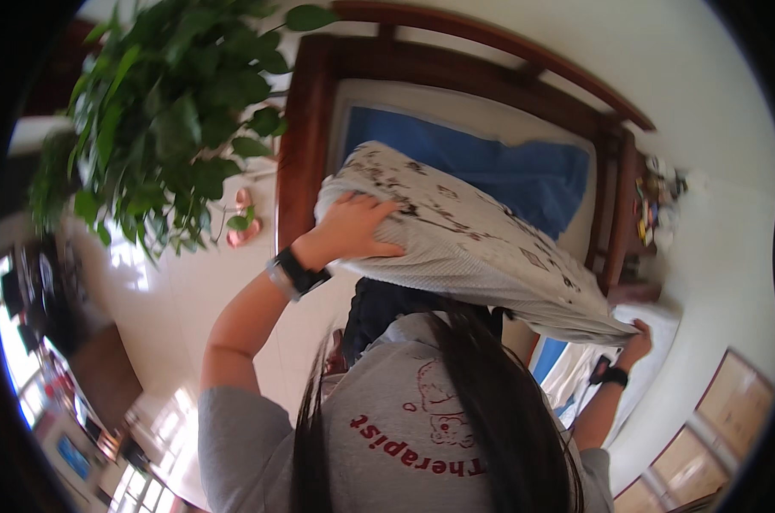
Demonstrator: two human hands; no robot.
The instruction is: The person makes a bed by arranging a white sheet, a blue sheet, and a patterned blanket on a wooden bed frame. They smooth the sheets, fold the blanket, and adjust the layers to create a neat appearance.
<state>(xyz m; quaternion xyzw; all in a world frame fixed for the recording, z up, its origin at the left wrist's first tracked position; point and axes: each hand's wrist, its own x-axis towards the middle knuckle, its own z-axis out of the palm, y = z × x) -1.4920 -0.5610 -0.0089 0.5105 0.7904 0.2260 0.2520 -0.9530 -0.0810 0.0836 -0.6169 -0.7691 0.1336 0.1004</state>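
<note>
A long seat cushion point(471, 231) is held tilted in front of me, above a dark wooden sofa. Its cover is cream, with a dark flower-and-branch print on one face and ribbed fabric along the near side. At its left end, my left hand point(355, 227) grips the ribbed cover with fingers spread. My right hand point(637, 343) pinches the far right corner of the cover. Behind the cushion, a blue cloth point(464, 151) lies over the pale sofa seat point(512, 118). The cushion hides the near part of that seat.
The sofa's wooden armrest point(301, 134) runs along the left, beside a leafy potted plant point(176, 115). Pink slippers point(243, 221) lie on the tiled floor point(176, 301). Small items point(653, 205) stand beyond the sofa's right end. Bedding-like white fabric point(650, 372) lies near my right hand.
</note>
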